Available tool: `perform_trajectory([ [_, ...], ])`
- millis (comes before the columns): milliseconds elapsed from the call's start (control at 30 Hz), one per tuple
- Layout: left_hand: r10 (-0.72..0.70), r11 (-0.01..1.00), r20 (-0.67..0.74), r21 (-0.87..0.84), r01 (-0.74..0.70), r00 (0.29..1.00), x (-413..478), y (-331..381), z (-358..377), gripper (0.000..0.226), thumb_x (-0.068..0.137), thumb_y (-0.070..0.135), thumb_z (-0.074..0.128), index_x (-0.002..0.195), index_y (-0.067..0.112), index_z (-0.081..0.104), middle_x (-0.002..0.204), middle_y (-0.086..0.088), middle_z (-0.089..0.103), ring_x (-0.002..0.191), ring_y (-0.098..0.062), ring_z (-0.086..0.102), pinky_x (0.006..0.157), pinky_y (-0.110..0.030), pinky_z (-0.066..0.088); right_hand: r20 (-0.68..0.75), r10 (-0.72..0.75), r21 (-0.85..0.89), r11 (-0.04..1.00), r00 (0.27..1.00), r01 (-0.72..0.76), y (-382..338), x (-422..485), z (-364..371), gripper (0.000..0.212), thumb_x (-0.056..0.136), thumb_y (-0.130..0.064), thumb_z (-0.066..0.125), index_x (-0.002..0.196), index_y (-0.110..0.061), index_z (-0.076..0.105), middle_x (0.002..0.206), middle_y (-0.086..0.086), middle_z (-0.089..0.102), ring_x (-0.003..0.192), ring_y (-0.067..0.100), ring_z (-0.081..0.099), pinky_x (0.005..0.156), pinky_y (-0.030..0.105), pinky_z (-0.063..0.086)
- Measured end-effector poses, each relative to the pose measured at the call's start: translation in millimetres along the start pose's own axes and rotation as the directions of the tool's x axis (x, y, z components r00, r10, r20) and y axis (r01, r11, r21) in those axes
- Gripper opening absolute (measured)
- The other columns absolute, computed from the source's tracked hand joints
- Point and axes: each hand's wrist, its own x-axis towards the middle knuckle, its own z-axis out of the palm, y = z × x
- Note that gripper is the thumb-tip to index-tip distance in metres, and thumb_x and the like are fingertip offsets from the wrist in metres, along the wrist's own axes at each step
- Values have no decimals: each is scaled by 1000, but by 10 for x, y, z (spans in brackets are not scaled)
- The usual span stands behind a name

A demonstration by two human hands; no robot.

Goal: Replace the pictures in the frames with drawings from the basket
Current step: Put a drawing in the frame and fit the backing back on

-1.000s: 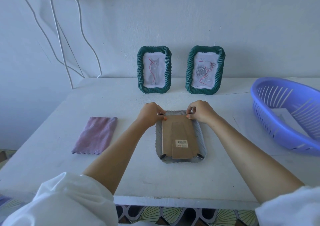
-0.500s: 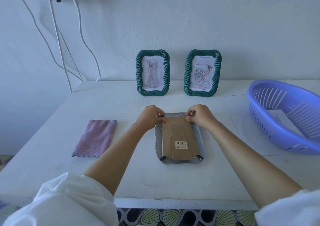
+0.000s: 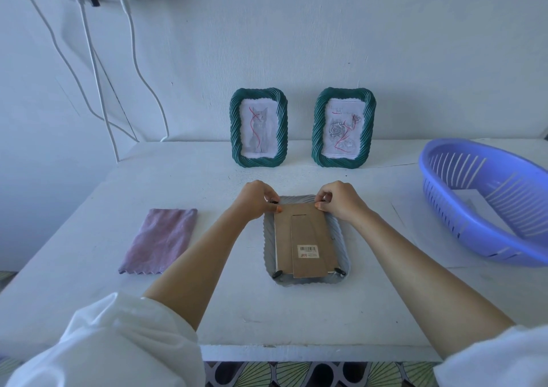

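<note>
Two hands, left hand [image 3: 257, 198] and right hand [image 3: 341, 199], stay pinched on the top corner clips of a grey frame [image 3: 344, 244] lying face down mid-table, unchanged from a second ago. Both green frames [image 3: 258, 128] still stand behind; the basket [image 3: 486, 206] sits right.

Soft, even, bluish daylight; faint shadows only. No glare. Centre sharp; wide-angle bending at frame edges, sleeves at bottom corners blurred.
</note>
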Motion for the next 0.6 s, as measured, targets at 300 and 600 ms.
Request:
perform_trajectory([
  [300, 6, 999, -25, -40, -7, 1000, 7, -22, 7, 25, 73, 17, 79, 95, 6, 73, 103, -12, 69, 76, -12, 52, 58, -10, 38, 1, -4, -2, 1000, 1000, 4, -7, 2, 3, 8, 80, -8, 69, 86, -3, 70, 64, -7, 44, 66, 13, 45, 52, 18, 31],
  [600, -1, 998, -79, -65, -4, 997, -15, -51, 52, 23, 74, 17, 77, 94, 7, 75, 100, -10, 69, 74, -8, 51, 60, -13, 38, -8, -1, 12, 1000, 1000, 1, 6, -3, 16, 8, 80, -8, 69, 86, -2, 70, 64, -6, 46, 68, 15, 46, 52, 17, 31],
])
